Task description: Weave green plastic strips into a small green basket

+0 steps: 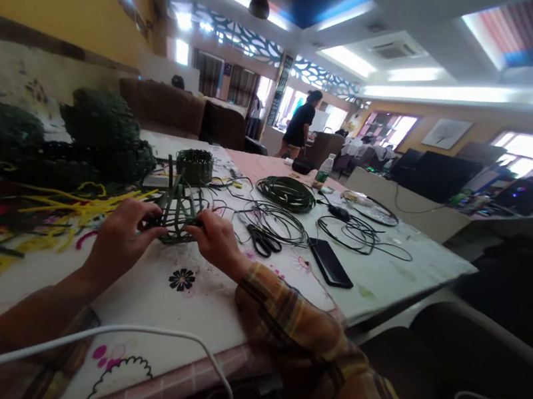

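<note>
In the head view, the left hand (125,234) and the right hand (218,239) work above the near part of a counter (213,312) with a printed floral cover. Between them is a small open-sided basket of dark green strips (178,230), partly woven, with some strips sticking up. The left grip is narrow, thumb and fingers pinching the basket's left side; the right grip pinches its right side in the same way.

Just behind it stands a denser, dark woven basket (196,165). To the left lie loose yellow strips (73,206), and beyond them a pile of dark green woven pieces (99,118). Right of the right hand are black-handled scissors (267,243), with loose loops of thin cord (284,227) beside them and a thick coil of dark green strip (286,194) farther back. A black smartphone (330,263) lies near the scissors, with a tangle of black cable (358,235) past it. A clear bottle (325,170) stands farther off. A white cable (129,327) arcs across the foreground. In the background, a person in dark clothing (302,123) is on their feet.
</note>
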Action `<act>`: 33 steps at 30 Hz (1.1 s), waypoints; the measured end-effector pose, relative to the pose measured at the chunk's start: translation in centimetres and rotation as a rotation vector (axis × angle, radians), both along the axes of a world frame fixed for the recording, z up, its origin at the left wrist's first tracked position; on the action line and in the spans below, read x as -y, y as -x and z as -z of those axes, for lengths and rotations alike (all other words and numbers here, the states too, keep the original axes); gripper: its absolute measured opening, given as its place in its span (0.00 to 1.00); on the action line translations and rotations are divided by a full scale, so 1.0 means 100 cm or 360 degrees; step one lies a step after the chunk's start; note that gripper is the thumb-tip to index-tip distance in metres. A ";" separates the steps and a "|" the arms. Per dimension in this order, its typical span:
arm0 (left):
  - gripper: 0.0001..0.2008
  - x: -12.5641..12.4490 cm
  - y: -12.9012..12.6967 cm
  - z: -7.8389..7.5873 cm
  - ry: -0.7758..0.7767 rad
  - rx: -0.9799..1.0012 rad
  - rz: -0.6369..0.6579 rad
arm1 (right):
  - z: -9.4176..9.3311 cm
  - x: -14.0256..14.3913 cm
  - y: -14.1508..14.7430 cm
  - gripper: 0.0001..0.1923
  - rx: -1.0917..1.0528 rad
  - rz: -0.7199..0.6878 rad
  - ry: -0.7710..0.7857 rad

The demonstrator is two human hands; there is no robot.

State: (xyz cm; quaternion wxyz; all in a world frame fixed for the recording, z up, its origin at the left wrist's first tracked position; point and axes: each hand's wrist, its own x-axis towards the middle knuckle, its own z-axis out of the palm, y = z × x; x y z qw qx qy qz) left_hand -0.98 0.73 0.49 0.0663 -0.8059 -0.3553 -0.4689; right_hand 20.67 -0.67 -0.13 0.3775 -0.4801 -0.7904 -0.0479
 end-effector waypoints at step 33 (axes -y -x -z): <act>0.17 -0.001 -0.002 0.005 0.0089 -0.0131 -0.0143 | 0.012 -0.003 0.007 0.12 0.0047 0.0050 -0.0006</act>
